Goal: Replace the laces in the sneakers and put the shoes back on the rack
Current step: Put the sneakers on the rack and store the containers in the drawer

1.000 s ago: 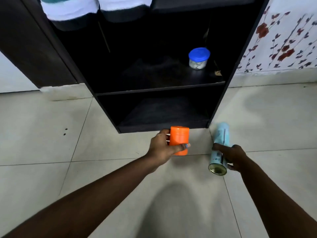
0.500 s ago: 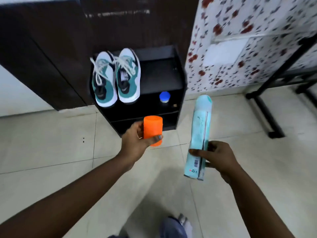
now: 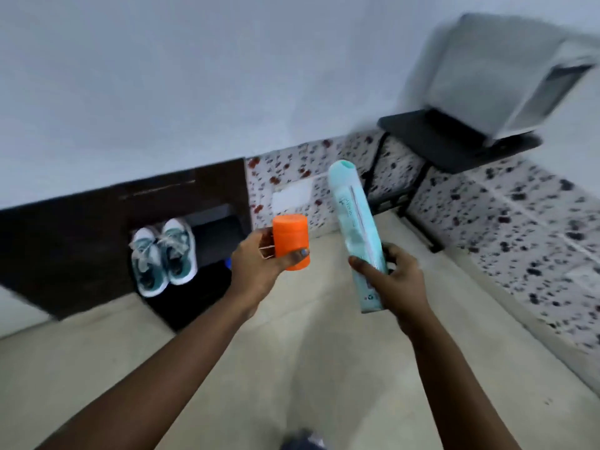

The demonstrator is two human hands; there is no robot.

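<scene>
— On top of the dark rack [image 3: 207, 228], against the wall, the sneakers [image 3: 164, 258] are sitting side by side with pale laces showing across both. So what is the person doing with full hands?

— Carrying two other things, by the look of it. The left hand [image 3: 256, 271] is wrapping around an orange cap [image 3: 290, 241], thumb pressing across its front. The right hand [image 3: 394, 277] is gripping a pale teal spray can [image 3: 355, 228] low on its body, nozzle end pointing up and away.

— Any slack in either grip?

— Neither is spread. Both sets of fingers are curling snugly round what they hold, though the picture is smeared, so I cannot tell how firm the hold is.

— And how should this step go?

— I am judging that the cap belongs on the can. Lining the cap squarely over the nozzle end and pressing it straight down is looking sensible, with the right hand bracing the can. Then both need putting down well apart from the shoes, which are looking finished and shelved.
</scene>
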